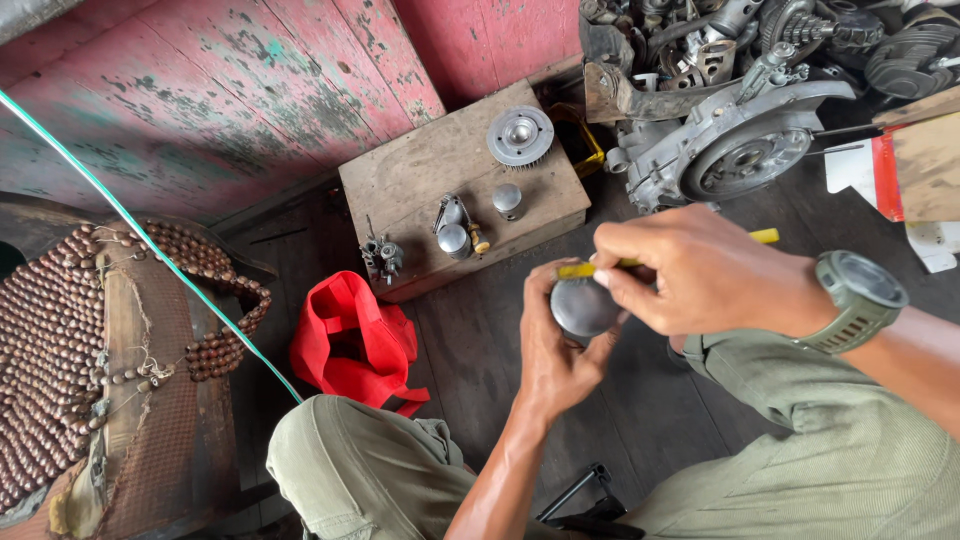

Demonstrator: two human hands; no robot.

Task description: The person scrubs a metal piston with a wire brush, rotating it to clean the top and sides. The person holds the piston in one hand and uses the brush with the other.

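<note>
The left hand (555, 350) holds a round grey metal part (583, 306), which looks like a piston, in front of the person's knees, above the dark wooden floor (640, 400). The fingers curl closed around its lower side, with the thumb on the left, so the smooth domed top faces up to the camera; I judge it is cupped like this to keep it steady while the top stays free. Its long axis seems to run from the palm up toward the head, almost along the line of view (so the side wall is mostly hidden).

The right hand (700, 275), with a green wristwatch (860, 298), pinches a thin yellow tool (620, 265) between closed fingertips. The tool lies almost horizontal, its left end at the upper edge of the piston, its other end showing past the hand on the right. The grip is close to the working end, probably for fine control.

Behind, a wooden block (430, 170) carries small metal parts and a finned round piece (520, 136). A red bag (350, 340) lies just beside it, and an engine casing (735, 150) stands to the right.
</note>
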